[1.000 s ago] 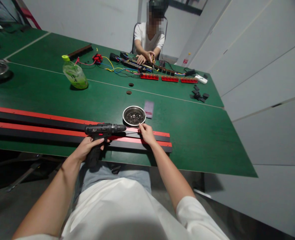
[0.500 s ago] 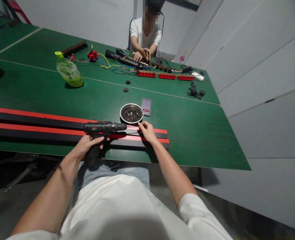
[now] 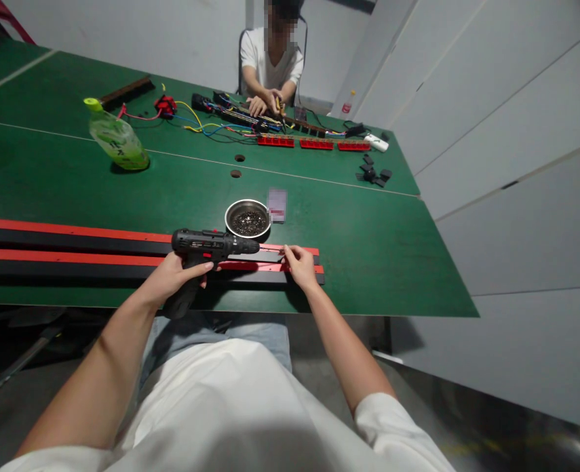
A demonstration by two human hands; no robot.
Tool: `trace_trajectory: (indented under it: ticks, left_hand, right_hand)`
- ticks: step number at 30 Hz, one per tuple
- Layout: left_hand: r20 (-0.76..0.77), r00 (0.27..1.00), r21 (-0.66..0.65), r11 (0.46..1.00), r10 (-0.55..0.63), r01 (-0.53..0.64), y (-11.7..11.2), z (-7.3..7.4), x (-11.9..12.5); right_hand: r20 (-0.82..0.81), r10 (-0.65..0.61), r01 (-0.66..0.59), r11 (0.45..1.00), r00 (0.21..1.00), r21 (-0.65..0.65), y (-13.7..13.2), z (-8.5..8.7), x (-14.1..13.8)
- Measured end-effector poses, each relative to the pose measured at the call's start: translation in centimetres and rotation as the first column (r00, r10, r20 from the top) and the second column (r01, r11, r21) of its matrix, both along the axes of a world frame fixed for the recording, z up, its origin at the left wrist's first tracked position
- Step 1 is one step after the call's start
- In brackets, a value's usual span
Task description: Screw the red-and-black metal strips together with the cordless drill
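While two red-and-black rails [image 3: 73, 246] are lying along the near edge of the green table [image 3: 378, 249], I am working at their right end. My left hand [image 3: 174, 280] is clamping shut around the grip of the drill [image 3: 211, 242], which is hanging just over the rails; I cannot tell whether it is touching them. The drill's long axis is running along the rails, left to right. Its chuck is pointing right toward my other hand and its grip is slanting back toward me over the table edge. Just behind the chuck a steel bowl [image 3: 228, 213] of small dark parts is sitting, with a card [image 3: 276, 204] close beside it. My right hand [image 3: 300, 263] is resting on the rails near their end, fingertips [image 3: 287, 250] drawn together just ahead of the bit; whether they are pinching a screw is too small to tell. By my reading, I am lining the bit up with a fastening point. The next move is calling for the bit seated square on that point, and the right hand steadying the rails clear of the tip.
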State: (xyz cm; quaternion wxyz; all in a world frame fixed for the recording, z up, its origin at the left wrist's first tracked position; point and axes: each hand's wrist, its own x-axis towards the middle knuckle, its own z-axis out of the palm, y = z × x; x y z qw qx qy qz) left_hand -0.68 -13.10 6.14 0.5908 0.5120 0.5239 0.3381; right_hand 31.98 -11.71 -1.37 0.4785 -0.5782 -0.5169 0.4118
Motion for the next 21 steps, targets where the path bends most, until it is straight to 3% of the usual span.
trace_trajectory:
  ticks: [3, 6, 10, 14, 17, 21]
  left_hand:
    - [-0.018, 1.0, 0.005, 1.0, -0.014, 0.014, -0.2, 0.2, -0.3]
    - [-0.111, 0.994, 0.03, 0.999, -0.021, 0.024, -0.2, 1.0, -0.8]
    - [-0.222, 0.972, 0.085, 0.992, -0.077, 0.098, 0.2, 3.3, -0.9]
    - [-0.273, 0.946, 0.068, 0.978, -0.172, 0.198, 0.6, 6.1, 0.2]
    - [-0.404, 0.877, 0.037, 0.953, -0.26, 0.3, 0.7, 7.6, 1.3]
    - [-0.569, 0.758, 0.014, 0.918, -0.319, 0.397, 1.3, 8.6, 1.8]
  right_hand:
    - [-0.014, 0.034, -0.034, 0.999, 0.999, 0.01, -0.6, -0.5, 0.2]
    - [0.147, 0.099, -0.115, 0.988, 0.984, 0.105, -1.4, -0.7, 0.4]
    - [0.488, 0.152, -0.269, 0.947, 0.859, 0.177, -2.7, -0.4, 0.5]
    - [0.668, 0.137, -0.318, 0.935, 0.731, 0.156, -4.0, -0.1, 0.3]
    - [0.74, 0.133, -0.351, 0.925, 0.66, 0.146, -4.9, 0.2, 0.1]
    - [0.825, 0.068, -0.377, 0.908, 0.561, 0.182, -5.9, 0.2, -0.2]
